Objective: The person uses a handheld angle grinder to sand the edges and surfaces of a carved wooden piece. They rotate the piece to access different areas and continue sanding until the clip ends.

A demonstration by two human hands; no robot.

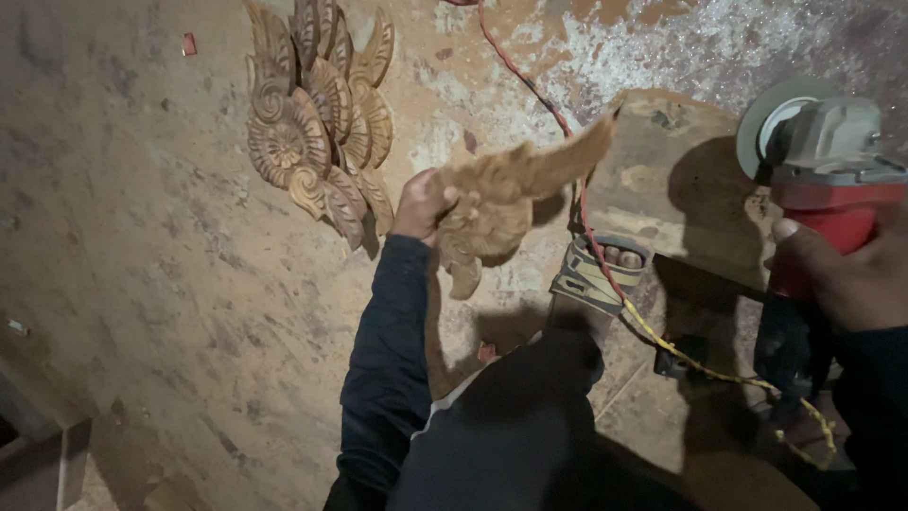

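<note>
Dusty concrete floor, strewn with sawdust. Head view: left hand clenched on a pale carved wooden ornament, held in the air above the floor. Right hand wrapped around a red angle grinder, disc clear of the wood. Finished-looking carved scroll pieces piled beyond; the held piece looks rougher, likely part-worked. Red cord trails off. Grinder partly cut off at the frame edge; carving detail is blurred.
</note>
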